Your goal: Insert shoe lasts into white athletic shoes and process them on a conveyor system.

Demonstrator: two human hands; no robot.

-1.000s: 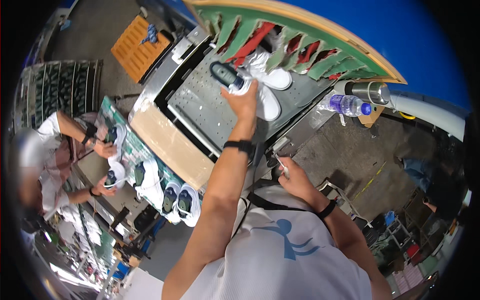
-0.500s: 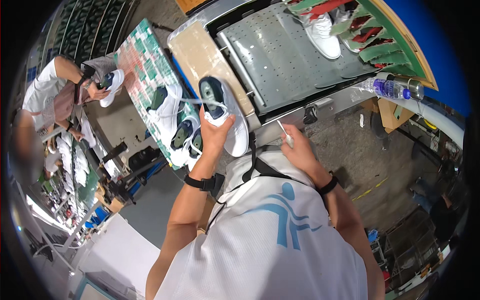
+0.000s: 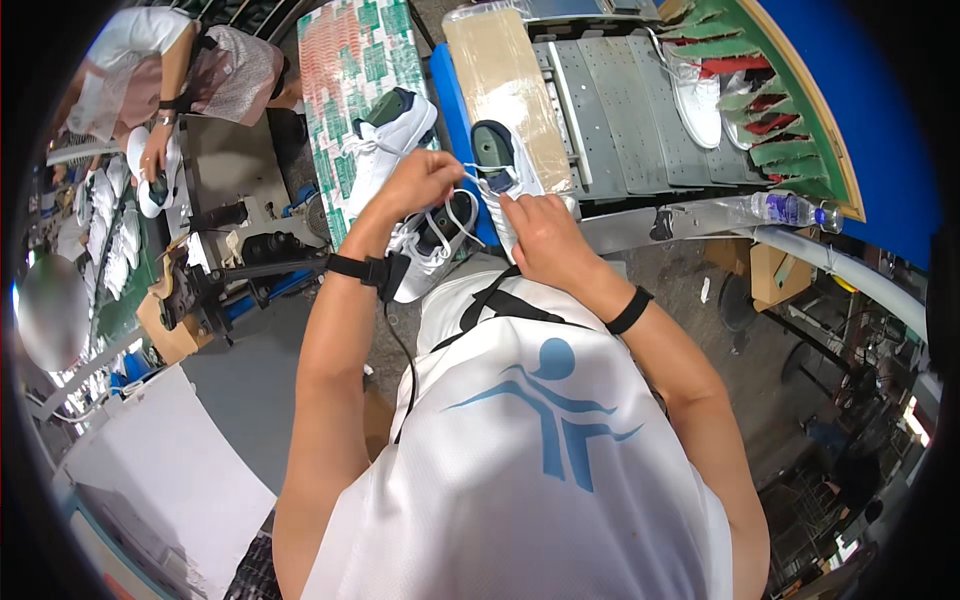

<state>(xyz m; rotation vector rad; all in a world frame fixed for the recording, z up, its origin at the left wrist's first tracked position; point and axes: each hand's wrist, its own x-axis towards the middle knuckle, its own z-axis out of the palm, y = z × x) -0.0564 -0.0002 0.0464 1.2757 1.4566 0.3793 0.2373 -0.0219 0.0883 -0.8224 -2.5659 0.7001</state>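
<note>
A white sneaker with a dark green lining rests on the film-wrapped cardboard pad in front of me, its toe toward me. My left hand pinches a white shoelace that stretches from the sneaker. My right hand is closed over the sneaker's front, fingertips pressed at its lacing; what else it may hold is hidden. A second white sneaker lies beyond my left hand. A third white sneaker, with loose laces, sits just below that hand.
The wrapped pad stands beside a grey conveyor. White shoes sit near green and red curtain strips. Plastic bottles lie on the right ledge. A patterned board is at left; a co-worker's hand holds a shoe.
My left hand has let go of the sneaker's side and now pinches its lace. The right hand has come to the sneaker; the small white tool it held is out of sight.
</note>
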